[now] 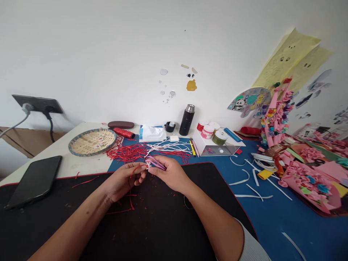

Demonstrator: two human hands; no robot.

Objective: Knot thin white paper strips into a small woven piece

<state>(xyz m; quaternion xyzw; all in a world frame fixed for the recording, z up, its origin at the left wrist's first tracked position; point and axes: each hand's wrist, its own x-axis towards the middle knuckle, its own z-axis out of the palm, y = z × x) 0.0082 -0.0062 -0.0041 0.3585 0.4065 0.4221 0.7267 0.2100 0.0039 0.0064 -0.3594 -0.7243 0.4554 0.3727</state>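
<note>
Above the black mat [163,224], my two hands meet near the middle. My left hand [132,177] is closed, its thumb and fingertips pinching a red cord [137,168] beside a small white knotted piece [149,164]. My right hand [170,173] is closed around a thin purple tool [159,164], whose tip is at the white knot; its exact kind is hard to tell. Loose red cord pieces [132,204] lie on the mat under my left hand. Just behind the hands are a pile of red cords [127,152] and white cords [170,146].
A phone [34,181] lies left, with a woven basket [92,142] behind it. At the back stand a black bottle [187,121] and a white box [217,143] bearing spools. White strips [255,177] and pink paper flowers [310,181] are on the right.
</note>
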